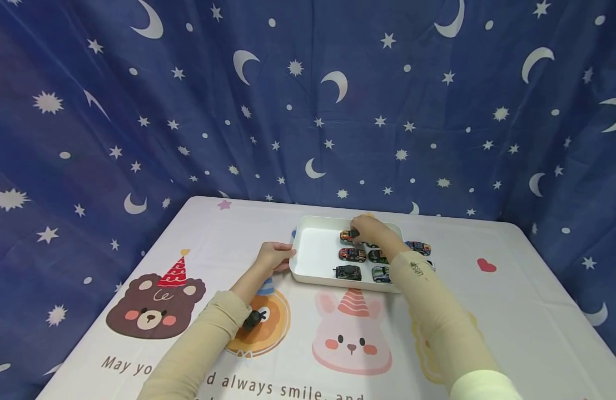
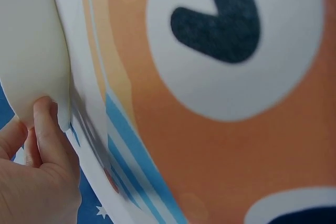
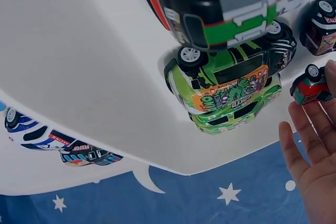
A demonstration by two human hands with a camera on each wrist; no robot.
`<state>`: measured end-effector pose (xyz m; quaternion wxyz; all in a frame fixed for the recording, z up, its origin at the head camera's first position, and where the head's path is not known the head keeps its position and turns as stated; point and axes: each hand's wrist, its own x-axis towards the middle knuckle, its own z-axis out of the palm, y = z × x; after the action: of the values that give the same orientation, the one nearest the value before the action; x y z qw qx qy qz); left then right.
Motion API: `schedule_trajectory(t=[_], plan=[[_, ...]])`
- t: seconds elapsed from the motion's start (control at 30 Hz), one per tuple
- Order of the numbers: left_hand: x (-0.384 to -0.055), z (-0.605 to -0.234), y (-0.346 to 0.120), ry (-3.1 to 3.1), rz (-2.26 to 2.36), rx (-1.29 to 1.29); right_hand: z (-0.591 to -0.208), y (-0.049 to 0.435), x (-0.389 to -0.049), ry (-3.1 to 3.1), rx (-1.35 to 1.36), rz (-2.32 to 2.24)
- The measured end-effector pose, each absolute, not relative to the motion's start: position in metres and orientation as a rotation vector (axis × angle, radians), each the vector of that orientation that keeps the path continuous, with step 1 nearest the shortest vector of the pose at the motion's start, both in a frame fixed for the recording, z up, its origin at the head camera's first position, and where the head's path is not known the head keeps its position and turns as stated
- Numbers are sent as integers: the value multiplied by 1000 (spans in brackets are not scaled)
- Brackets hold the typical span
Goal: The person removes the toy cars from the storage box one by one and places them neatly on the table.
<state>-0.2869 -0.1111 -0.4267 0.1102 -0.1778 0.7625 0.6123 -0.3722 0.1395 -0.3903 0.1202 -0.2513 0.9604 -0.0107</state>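
My left hand (image 1: 274,258) pinches the left wall of a white tray (image 1: 315,250), thumb and fingers on its rim in the left wrist view. Over the tray's back part, my right hand (image 1: 370,232) pinches a small orange-red toy car (image 1: 346,236); the right wrist view shows that toy car (image 3: 310,86) at the fingertips. In front of it sit a red toy car (image 1: 352,254), a dark green toy car (image 1: 377,256), a black toy vehicle (image 1: 348,272) and a green-and-white toy car (image 1: 381,274). Another green car (image 3: 226,85) is partly hidden by the right hand in the head view.
Right of the tray, on the printed white tablecloth (image 1: 528,311), stand a blue toy car (image 1: 419,248) and a white one (image 1: 431,265) partly behind the right sleeve. A dark blue curtain (image 1: 268,133) with moons and stars hangs behind the table.
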Motion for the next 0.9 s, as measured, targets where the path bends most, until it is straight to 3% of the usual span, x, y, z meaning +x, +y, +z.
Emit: schedule_trajectory(t=[0.9], plan=[[-291,-424,-111,2221,1758,-549,-371,154,-354,2863,-887,-240]])
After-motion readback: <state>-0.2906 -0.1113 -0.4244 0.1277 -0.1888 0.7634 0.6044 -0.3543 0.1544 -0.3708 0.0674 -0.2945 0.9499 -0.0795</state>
